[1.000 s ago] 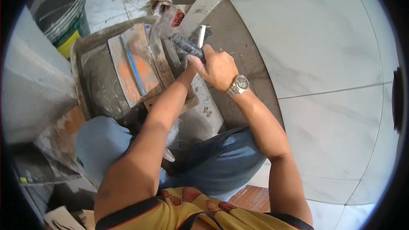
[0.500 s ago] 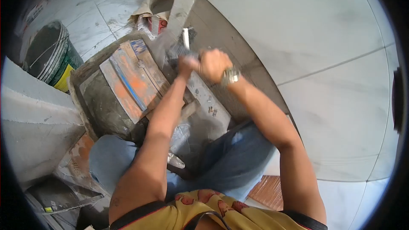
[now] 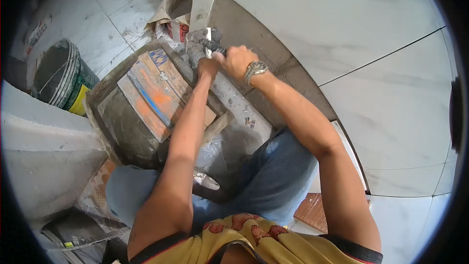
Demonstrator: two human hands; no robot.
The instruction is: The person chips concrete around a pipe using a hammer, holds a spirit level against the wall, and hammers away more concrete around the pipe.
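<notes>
We locate the dark ribbed bundle (image 3: 213,46) ahead of the body, at the far side of the pale, speckled surface (image 3: 234,99), beside a grey lump (image 3: 195,39). The right hand (image 3: 239,61) is clamped on the near end of the bundle, fingers curled. The left hand (image 3: 207,67) sits just beside it; its fingertips are hidden, so we cannot tell whether it grips the bundle.

We note the following hazards:

1. Slip. Grey residue lies around the work. If it coats the bundle or the skin, we judge that the right hand could slide off under force.
2. Contact with the white strip (image 3: 209,33). It stands upright close to the bundle and overlaps it in view; we cannot confirm contact. A sideways jerk could knock it over.
3. Disturbed board. The left forearm passes over the orange-smeared board (image 3: 141,112), which lies on the tub (image 3: 119,70). A dropped elbow could shift the board.
4. Watch damage. The wristwatch (image 3: 256,68) is close to the work and could catch or scrape if the right wrist turns sharply.
</notes>
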